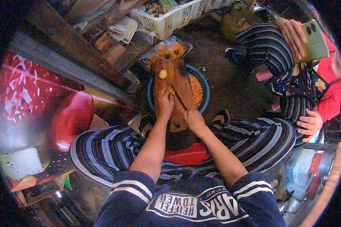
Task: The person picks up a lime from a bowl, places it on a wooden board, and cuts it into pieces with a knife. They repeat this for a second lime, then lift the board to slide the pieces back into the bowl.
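A blue basin [207, 90] holds small orange bits [195, 89]; a wooden board [183, 84] lies over it; the person's right hand [194, 119] is closed around the handle of a knife [179, 99], which slants from near right to far left; the left hand [165, 101] pinches a small yellow piece [172, 91] on the board, by the knife's tip; short strokes, a steady board and a left hand tucked clear of the edge would probably serve best; a pale yellow lump [163, 73] farther left looks rounded; the pinched piece is mostly hidden.
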A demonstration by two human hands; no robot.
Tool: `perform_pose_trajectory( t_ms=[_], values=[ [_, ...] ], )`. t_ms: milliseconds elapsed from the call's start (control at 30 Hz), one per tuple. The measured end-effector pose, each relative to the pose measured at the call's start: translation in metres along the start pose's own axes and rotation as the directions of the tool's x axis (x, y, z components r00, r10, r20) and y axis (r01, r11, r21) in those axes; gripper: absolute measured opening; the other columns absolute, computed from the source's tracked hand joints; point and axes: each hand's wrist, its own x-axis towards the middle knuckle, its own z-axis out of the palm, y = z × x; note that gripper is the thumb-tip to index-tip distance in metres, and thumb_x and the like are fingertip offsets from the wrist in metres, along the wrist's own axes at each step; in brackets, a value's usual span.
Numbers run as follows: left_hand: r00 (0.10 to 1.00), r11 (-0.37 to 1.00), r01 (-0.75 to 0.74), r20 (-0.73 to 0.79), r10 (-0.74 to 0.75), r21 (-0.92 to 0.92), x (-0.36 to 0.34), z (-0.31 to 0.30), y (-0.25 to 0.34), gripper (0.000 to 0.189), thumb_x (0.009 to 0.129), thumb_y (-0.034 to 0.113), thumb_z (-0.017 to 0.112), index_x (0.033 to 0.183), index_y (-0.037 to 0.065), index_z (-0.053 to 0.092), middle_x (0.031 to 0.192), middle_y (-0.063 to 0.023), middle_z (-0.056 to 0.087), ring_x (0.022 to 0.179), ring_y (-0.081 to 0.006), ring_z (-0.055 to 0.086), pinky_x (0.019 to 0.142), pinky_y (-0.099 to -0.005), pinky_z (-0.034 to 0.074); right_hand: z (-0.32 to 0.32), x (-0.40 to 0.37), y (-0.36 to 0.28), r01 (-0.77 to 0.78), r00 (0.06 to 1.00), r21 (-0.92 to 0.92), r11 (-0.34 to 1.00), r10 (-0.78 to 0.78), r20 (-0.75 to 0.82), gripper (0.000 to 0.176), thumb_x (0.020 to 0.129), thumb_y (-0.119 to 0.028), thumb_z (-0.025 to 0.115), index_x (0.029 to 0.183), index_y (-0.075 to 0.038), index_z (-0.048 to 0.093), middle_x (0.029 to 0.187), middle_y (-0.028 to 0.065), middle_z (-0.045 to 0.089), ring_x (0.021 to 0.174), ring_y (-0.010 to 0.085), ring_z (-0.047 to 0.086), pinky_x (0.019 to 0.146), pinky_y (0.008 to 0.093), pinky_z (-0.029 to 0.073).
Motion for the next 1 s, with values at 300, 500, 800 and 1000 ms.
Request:
perform_pose_trajectory(
  t_ms=[300,500,800,1000],
  values=[
    [0.999,0.999,0.039,-0.021,-0.040,-0.032,-0.002,-0.001,0.006,0.034,0.071,0.002,0.058,0.105,0.005,0.057,0.108,-0.0128,0.054,0.100,-0.0293,0.050,0.090,-0.0349,0.038,0.047,0.004,0.021,0.097,0.993,-0.150,0.984,-0.105,-0.046,0.028,0.083,-0.020,0.045,0.073,0.004,0.057,0.066,0.0242,0.058,0.065,0.0386,0.059,0.059,0.0433,0.050],
    [1.000,1.000,0.014,-0.025,-0.014,-0.007,-0.002,-0.003,0.002,0.032,0.071,0.003,0.059,0.103,0.004,0.057,0.105,-0.0126,0.055,0.100,-0.0287,0.050,0.089,-0.0352,0.039,0.024,-0.004,0.007,-0.008,0.998,-0.087,0.996,0.003,-0.056,0.029,0.082,-0.022,0.047,0.074,0.004,0.057,0.067,0.0239,0.058,0.063,0.0381,0.059,0.059,0.0442,0.049],
    [0.994,0.988,0.109,-0.004,-0.110,-0.108,-0.002,-0.010,0.013,0.032,0.072,0.005,0.057,0.104,0.003,0.053,0.102,-0.0161,0.055,0.095,-0.0330,0.051,0.085,-0.0379,0.040,0.000,-0.006,-0.004,0.115,0.989,-0.099,0.988,-0.124,-0.082,0.034,0.082,-0.024,0.047,0.068,0.004,0.059,0.068,0.0243,0.057,0.065,0.0388,0.058,0.060,0.0452,0.048],
    [0.997,0.999,-0.048,-0.058,0.048,0.000,-0.001,-0.009,0.003,0.028,0.075,0.004,0.050,0.103,0.001,0.053,0.098,-0.0232,0.055,0.091,-0.0385,0.051,0.079,-0.0408,0.041,-0.003,-0.008,-0.011,0.054,0.998,-0.062,0.997,-0.056,-0.039,0.034,0.082,-0.025,0.047,0.069,0.004,0.059,0.067,0.0243,0.057,0.066,0.0402,0.058,0.061,0.0461,0.047]
  ],
)
